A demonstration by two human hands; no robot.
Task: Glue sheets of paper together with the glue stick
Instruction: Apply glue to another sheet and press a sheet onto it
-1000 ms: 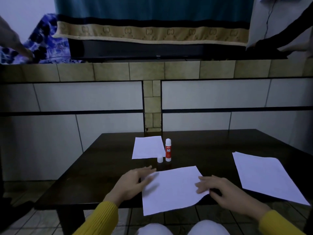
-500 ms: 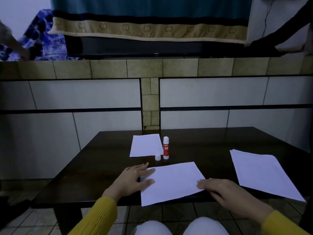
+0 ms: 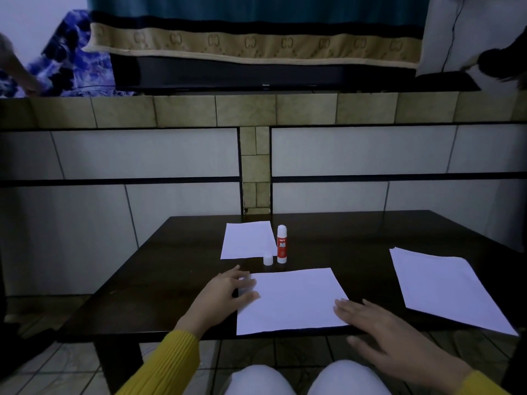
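Resting flat, gripping nothing, both hands, left [image 3: 225,292] and right [image 3: 379,323], steady the sheet [image 3: 291,300]; uncapped glue stick [image 3: 281,244] behind it may topple if bumped.

White paper sheet [image 3: 291,300] lies flat at the near tabletop edge. Behind it the red-and-white glue stick [image 3: 281,244] stands upright, uncapped, its small white cap [image 3: 268,259] just beside, next to a smaller white sheet [image 3: 246,240]. Paper stack [image 3: 445,286] sits off right.

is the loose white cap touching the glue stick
Apart. The head view shows a thin strip of dark table between the cap and the upright glue stick beside it.
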